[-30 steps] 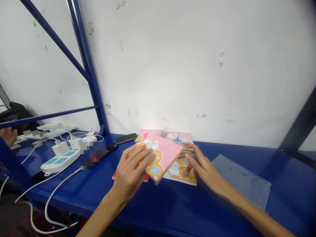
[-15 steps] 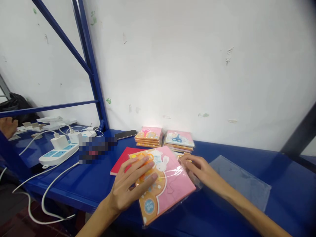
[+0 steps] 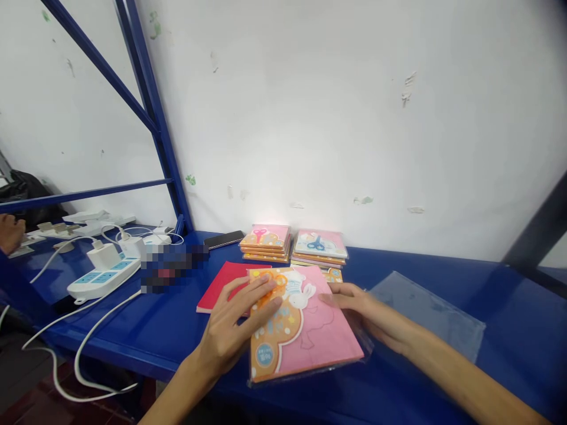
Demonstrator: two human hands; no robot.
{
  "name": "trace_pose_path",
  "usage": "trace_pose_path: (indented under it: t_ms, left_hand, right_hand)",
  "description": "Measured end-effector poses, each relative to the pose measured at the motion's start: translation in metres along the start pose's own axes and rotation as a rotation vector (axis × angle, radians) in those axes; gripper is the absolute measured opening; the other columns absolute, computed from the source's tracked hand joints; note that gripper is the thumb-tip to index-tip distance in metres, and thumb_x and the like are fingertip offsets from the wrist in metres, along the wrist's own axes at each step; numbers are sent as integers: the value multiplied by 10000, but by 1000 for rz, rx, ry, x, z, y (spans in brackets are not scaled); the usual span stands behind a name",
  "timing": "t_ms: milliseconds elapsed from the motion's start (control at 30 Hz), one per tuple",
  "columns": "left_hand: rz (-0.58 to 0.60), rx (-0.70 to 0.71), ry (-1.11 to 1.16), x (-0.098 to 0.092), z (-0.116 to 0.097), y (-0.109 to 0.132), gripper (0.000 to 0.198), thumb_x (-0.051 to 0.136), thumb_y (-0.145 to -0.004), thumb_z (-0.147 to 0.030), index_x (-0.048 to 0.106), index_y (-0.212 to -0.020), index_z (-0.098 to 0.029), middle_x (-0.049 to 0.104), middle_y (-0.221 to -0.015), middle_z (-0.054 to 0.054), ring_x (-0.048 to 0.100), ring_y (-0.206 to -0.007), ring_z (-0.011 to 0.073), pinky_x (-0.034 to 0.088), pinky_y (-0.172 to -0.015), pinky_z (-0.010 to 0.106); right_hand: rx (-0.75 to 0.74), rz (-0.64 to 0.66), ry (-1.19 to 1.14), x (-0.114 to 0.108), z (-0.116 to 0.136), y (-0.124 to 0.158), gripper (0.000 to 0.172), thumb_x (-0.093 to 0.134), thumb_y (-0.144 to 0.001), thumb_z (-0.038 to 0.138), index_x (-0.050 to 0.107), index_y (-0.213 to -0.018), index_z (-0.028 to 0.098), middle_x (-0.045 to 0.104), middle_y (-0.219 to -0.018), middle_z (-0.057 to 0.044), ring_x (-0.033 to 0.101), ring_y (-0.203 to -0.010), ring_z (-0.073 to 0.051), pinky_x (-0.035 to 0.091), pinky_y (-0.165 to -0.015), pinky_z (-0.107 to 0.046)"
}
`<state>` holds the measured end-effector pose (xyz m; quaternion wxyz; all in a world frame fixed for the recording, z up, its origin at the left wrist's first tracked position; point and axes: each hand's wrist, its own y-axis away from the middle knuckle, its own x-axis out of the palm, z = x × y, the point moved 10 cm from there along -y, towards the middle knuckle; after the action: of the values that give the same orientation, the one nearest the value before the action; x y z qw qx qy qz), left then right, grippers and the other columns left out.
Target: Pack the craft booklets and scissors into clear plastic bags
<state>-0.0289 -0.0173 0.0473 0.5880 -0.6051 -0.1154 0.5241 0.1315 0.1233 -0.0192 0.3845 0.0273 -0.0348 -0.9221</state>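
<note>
A pink and orange booklet pack (image 3: 305, 330) in clear wrap lies flat on the blue shelf (image 3: 168, 330) in front of me. My left hand (image 3: 234, 330) rests on its left side with the fingers stretched flat over the cover. My right hand (image 3: 367, 313) touches its right edge, fingers extended and close together. Under the pack's left corner sticks out a red booklet (image 3: 221, 283). Two stacks of similar packs stand by the wall, one stack (image 3: 266, 242) on the left and the other stack (image 3: 319, 248) on the right.
A clear plastic sleeve (image 3: 425, 313) lies to the right. A dark phone (image 3: 224, 239) rests near the wall. White power strips (image 3: 104, 274) with chargers and trailing cables fill the left. Blue frame posts (image 3: 155, 118) rise at left. Another person's hand (image 3: 9, 233) shows at far left.
The pack came down from a tilted lift onto the shelf, then slid and turned flatter under both hands. My right hand moved along its right edge.
</note>
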Motion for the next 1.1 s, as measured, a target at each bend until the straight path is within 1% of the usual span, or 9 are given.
trace_pose_path:
  t_ms: [67,133,233,400,567,667,833,967,1100]
  left_hand:
    - [7,-42,3,2,5,0,380,500,-999,-71,631,-1335,-191,705,-1321,177,634,-1283,271,482,-1046,491]
    - [2,-89,16,2,10,-1,393,522,-993,-83,623,-1347,-220,711,-1317,162,646,-1268,280,493,-1035,493]
    - [-26,-155,21,0,20,0,401,577,-965,-73,634,-1323,-242,740,-1270,130,671,-1229,279,493,-1028,488]
    - [-77,-175,-8,-10,34,3,393,570,-928,22,664,-1237,-202,763,-1179,117,682,-1184,252,473,-1031,481]
    - [-84,-178,-55,-25,45,0,346,572,-929,8,666,-1205,-178,751,-1170,142,679,-1185,275,465,-1031,502]
    - [-127,-229,-107,-40,58,0,337,590,-935,-39,664,-1219,-203,746,-1172,126,683,-1162,277,482,-1015,493]
    - [-176,-415,-298,-61,92,8,304,584,-942,-73,693,-1179,-228,747,-1179,105,686,-1133,262,493,-1019,462]
    - [-61,-534,-411,-55,114,14,302,494,-969,-120,698,-1176,-202,728,-1203,120,651,-1187,289,469,-1042,457]
    - [274,-640,-377,-19,129,28,554,415,-867,-37,568,-1386,-156,653,-1308,165,604,-1234,322,484,-1015,474]
  right_hand:
    - [31,-25,-144,-2,0,0,413,775,-815,445,740,-1129,179,756,-1006,-98,684,-830,-231,549,-698,-313]
    - [50,-30,-280,-2,1,1,455,792,-794,391,731,-1193,180,766,-1111,-111,708,-957,-279,568,-837,-369]
    - [44,-66,-388,-8,4,0,460,772,-819,366,724,-1234,174,763,-1172,-125,717,-1024,-298,566,-900,-380]
    - [41,-277,-381,-39,-1,0,429,784,-832,375,731,-1212,182,780,-1114,-117,738,-924,-250,590,-746,-297]
    - [66,-456,-374,-63,-5,7,236,780,-848,349,753,-1032,205,786,-942,-73,693,-689,-169,518,-496,-209]
    - [62,-500,-409,-71,-8,7,154,740,-883,309,737,-983,192,777,-940,-71,666,-663,-142,507,-480,-186]
    - [27,-572,-433,-86,-9,7,121,728,-883,286,720,-954,189,759,-920,-73,646,-668,-147,513,-490,-201]
    - [-34,-566,-357,-86,0,9,216,787,-829,376,652,-815,207,674,-733,-3,517,-533,-94,392,-397,-172]
    - [-51,-576,-237,-83,9,14,362,809,-788,470,551,-751,218,564,-624,40,447,-493,-84,339,-381,-171]
